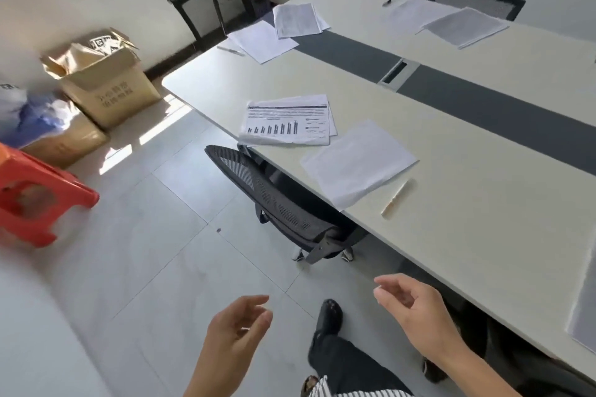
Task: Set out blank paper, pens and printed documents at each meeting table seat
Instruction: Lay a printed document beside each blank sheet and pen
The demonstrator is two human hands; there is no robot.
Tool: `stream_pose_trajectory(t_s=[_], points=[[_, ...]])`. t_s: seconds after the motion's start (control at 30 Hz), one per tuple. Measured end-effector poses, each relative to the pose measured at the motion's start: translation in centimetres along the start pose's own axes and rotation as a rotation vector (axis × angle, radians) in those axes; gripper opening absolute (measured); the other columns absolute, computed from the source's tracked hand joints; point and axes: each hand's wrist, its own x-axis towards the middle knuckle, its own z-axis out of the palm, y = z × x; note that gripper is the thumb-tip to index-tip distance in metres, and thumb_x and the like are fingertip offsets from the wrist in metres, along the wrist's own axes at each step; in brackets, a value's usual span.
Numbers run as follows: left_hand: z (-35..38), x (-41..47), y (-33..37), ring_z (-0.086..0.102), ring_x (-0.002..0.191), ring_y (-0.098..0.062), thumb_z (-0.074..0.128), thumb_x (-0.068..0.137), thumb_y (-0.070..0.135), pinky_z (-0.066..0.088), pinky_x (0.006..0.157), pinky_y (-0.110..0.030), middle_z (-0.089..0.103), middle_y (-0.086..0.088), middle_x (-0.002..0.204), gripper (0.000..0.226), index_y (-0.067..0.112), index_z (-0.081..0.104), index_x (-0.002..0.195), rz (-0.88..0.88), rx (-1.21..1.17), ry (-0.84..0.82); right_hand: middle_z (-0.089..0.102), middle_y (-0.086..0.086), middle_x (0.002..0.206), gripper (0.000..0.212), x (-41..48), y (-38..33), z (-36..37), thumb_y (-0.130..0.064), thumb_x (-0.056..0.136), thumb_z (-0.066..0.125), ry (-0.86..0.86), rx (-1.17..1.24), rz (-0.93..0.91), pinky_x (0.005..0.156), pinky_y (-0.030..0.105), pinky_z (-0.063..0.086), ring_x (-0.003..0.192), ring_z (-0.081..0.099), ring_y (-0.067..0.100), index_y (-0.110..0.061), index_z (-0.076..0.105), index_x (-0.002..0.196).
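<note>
On the long white meeting table (451,229) the nearest seat has a printed document with a bar chart (287,121), a blank sheet (358,162) and a pale pen (394,199) beside it. The far left seat holds a printed document (296,20), blank paper (261,40) and a pen (229,50). Across the table lie a printed document (466,27), blank paper (409,14) and a dark pen (391,1). My left hand (232,335) and my right hand (416,309) hover over the floor, fingers loosely curled, holding nothing.
A black mesh chair (274,200) is pushed under the near edge; other chairs stand at the far end (213,6) and the far side (477,0). Cardboard boxes (106,87) and a red plastic stool (35,196) sit at the left. A sheet (583,306) lies at the right edge.
</note>
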Motion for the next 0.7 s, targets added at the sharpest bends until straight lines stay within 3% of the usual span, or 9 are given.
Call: stream_pose_trajectory(t_s=[0.13,0.27,0.43,0.7], points=[[-2.4,6.4,1.0,0.071,0.079,-0.016,0.07,0.084,0.014,0.056,0.072,-0.033,0.074,-0.002,0.085,0.016,0.026,0.072,0.095,-0.003,0.046,-0.01,0.075,-0.013,0.085,0.013,5.8,-1.2,1.7,-0.023,0.084,0.073,0.015,0.023,0.037,0.082,0.03,0.057,0.081,0.07,0.006,-0.034,0.072,0.092],[-5.1,13.1,4.5,0.071,0.079,-0.016,0.07,0.076,0.028,0.057,0.073,-0.035,0.075,-0.003,0.085,0.018,0.027,0.072,0.094,0.004,0.063,-0.008,0.075,-0.014,0.083,0.013,12.1,-4.3,3.5,-0.022,0.085,0.073,0.035,0.031,0.042,0.081,0.027,0.056,0.079,0.069,0.001,-0.032,0.073,0.093],[-6.8,21.8,8.5,0.07,0.079,-0.011,0.069,0.085,0.013,0.053,0.07,-0.02,0.075,0.002,0.085,0.017,0.027,0.071,0.096,0.092,0.131,-0.051,0.074,-0.013,0.086,0.014,19.8,-8.5,5.0,-0.024,0.086,0.072,0.009,-0.003,0.021,0.079,0.018,0.052,0.082,0.068,-0.002,-0.037,0.069,0.091],[-8.6,33.1,11.0,0.07,0.074,-0.01,0.071,0.083,0.023,0.056,0.071,-0.028,0.075,0.004,0.082,0.013,0.026,0.071,0.095,0.117,0.143,-0.202,0.073,-0.015,0.086,0.011,27.6,-11.9,7.8,-0.03,0.087,0.069,0.077,-0.027,0.093,0.078,0.014,0.05,0.085,0.066,-0.001,-0.037,0.069,0.096]])
